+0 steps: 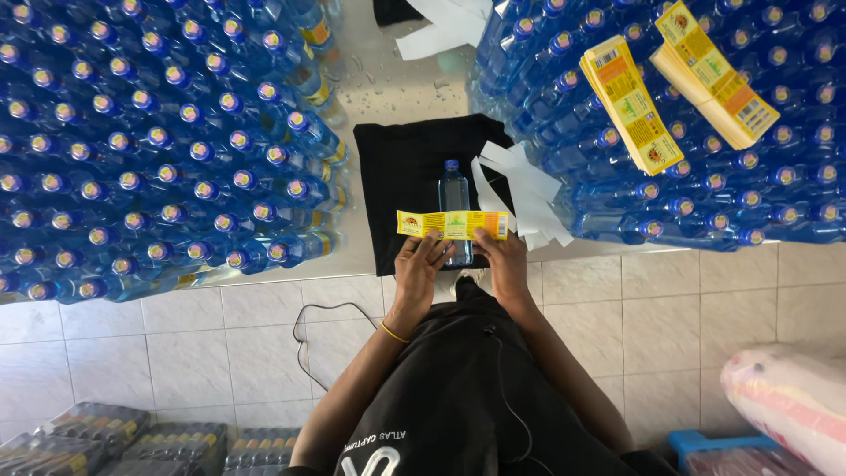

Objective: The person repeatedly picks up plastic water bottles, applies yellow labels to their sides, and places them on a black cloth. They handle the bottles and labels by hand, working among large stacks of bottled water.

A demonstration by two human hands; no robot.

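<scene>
Left hand (419, 263) and right hand (502, 257) both pinch a yellow label (452, 225), stretched flat across a clear bottle (455, 198) lying on a black cloth (401, 189). Blue-capped bottle stacks (159, 150) flank the metal table (388, 84); label bundles (631, 104) sit on the right stack, white tiles (176, 353) below.

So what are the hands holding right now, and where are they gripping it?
Both hands hold a yellow label strip across a clear bottle: left hand at its lower left part, right hand near its right end.
</scene>
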